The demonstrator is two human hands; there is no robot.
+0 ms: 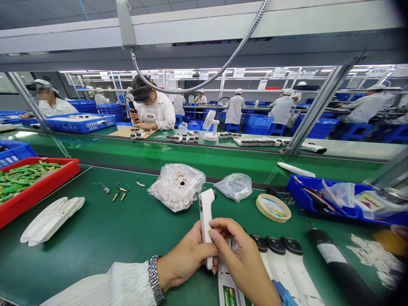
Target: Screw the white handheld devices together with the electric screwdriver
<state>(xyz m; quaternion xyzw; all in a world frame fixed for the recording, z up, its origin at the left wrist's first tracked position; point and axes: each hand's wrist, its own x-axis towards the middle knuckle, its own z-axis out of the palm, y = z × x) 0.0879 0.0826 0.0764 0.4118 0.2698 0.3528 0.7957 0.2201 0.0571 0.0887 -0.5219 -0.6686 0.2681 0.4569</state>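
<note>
A white forehead thermometer (207,208) with a dark tip stands nearly upright between my hands, above the green bench. My left hand (183,259) is closed around its lower part, the thumb across the front. From the other side, my right hand (240,259) is closed with thumb and fingertips against its edge; whether a small part is pinched there I cannot tell. Under and beside my right forearm lie several more white thermometers (285,259) with black heads. One of them has an open battery bay (228,293) showing green cells, partly hidden by my right hand.
A red tray (72,168) of green batteries and white shells (52,221) are at left. Ahead lie wired parts (121,191), a bag of white pieces (178,187), a screw bag (234,187) and a tape roll (273,208). A blue bin (318,199) and electric screwdriver (334,255) are right. Co-workers sit beyond.
</note>
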